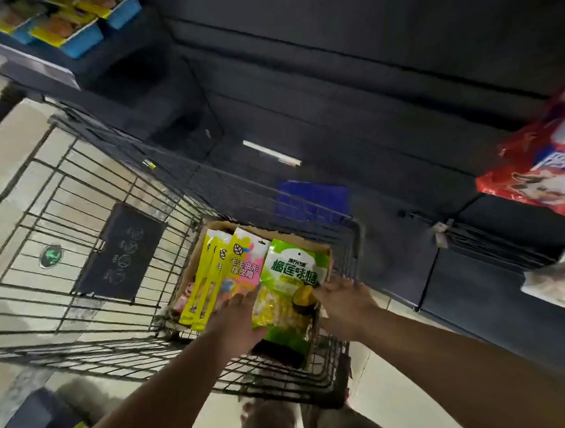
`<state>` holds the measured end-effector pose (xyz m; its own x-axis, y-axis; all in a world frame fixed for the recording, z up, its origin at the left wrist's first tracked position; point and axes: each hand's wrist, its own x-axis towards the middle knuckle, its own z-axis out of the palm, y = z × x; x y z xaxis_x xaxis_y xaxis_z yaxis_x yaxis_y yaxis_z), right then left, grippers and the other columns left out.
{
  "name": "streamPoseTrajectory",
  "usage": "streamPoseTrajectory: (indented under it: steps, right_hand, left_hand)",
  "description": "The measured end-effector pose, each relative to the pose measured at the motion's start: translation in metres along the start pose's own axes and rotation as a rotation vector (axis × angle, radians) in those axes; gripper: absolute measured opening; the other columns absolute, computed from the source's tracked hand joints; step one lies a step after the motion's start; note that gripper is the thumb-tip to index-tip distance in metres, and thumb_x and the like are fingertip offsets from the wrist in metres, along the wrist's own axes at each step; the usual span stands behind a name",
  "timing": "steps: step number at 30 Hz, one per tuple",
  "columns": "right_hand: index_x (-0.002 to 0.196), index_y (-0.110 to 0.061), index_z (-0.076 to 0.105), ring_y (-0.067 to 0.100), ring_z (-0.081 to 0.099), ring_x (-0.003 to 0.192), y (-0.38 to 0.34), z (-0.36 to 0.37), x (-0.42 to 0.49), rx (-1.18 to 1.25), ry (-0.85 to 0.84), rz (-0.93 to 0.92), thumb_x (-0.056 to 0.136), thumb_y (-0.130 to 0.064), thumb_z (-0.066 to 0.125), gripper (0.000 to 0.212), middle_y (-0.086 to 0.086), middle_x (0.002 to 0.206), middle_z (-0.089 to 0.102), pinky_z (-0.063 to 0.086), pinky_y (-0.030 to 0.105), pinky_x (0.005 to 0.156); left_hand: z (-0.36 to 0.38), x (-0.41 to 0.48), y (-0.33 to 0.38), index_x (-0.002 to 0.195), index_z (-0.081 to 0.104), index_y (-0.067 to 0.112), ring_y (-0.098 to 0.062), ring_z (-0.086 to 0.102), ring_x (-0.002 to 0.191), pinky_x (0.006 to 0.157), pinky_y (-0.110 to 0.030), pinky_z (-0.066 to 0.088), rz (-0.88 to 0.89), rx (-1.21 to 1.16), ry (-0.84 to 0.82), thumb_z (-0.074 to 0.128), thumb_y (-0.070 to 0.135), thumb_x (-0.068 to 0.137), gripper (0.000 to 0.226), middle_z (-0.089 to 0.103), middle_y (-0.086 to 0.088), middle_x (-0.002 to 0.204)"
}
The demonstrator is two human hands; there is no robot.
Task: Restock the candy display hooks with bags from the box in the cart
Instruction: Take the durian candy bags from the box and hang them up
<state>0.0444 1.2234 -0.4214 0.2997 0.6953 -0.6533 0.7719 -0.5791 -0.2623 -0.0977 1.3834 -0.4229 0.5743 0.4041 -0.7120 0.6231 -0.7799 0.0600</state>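
Together, left hand (pixel 238 319) and right hand (pixel 343 306) pinch the green bag (pixel 294 269) between fingers over the box (pixel 321 249)

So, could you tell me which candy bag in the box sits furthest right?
The green bag in the box; the yellow and pink bags all stand left of it.

Forearms (pixel 147 397) bare; dark grey-brown trousers (pixel 267 424).
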Motion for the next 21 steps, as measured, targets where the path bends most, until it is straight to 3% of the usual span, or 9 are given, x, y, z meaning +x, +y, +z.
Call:
streamPoseTrajectory:
  steps: [8, 14, 19, 21]
  right_hand:
    - [0.142, -0.028, 0.031, 0.030, 0.032, 0.137, 0.004, 0.022, 0.036, 0.136, -0.031, 0.096, 0.090, -0.033, 0.051, 0.056, 0.007, 0.148, 0.038, 0.026, 0.045, 0.110]
    - [0.146, -0.019, 0.026, 0.029, 0.033, 0.136, -0.005, 0.049, 0.060, 0.109, -0.052, 0.201, 0.092, -0.032, 0.047, 0.059, 0.006, 0.149, 0.036, 0.030, 0.044, 0.108]
    - [0.144, -0.018, 0.028, 0.031, 0.028, 0.137, -0.014, 0.070, 0.078, 0.112, -0.058, 0.242, 0.092, -0.035, 0.051, 0.060, 0.006, 0.152, 0.030, 0.028, 0.046, 0.109]
    - [0.145, -0.018, 0.027, 0.031, 0.025, 0.140, -0.015, 0.077, 0.084, 0.131, -0.055, 0.264, 0.093, -0.034, 0.050, 0.060, 0.006, 0.153, 0.028, 0.027, 0.046, 0.111]
  left_hand:
    - [0.015, 0.065, -0.010, 0.155, 0.012, 0.019, -0.027, 0.028, 0.143, 0.112, -0.043, 0.032, 0.037, -0.045, -0.109, 0.060, 0.050, 0.087, 0.088, 0.026, -0.008, 0.157]
    - [0.025, 0.111, -0.018, 0.154, 0.010, 0.014, -0.026, 0.018, 0.147, 0.116, -0.039, 0.022, 0.086, -0.003, -0.223, 0.057, 0.044, 0.091, 0.084, 0.015, -0.010, 0.161]
    - [0.042, 0.157, -0.022, 0.153, 0.013, 0.010, -0.032, 0.025, 0.144, 0.115, -0.038, 0.029, 0.026, -0.190, -0.254, 0.063, 0.039, 0.089, 0.086, 0.016, -0.015, 0.160]
    - [0.048, 0.170, -0.023, 0.151, 0.019, 0.007, -0.033, 0.031, 0.141, 0.111, -0.037, 0.033, -0.046, -0.324, -0.207, 0.066, 0.036, 0.088, 0.084, 0.027, -0.016, 0.155]
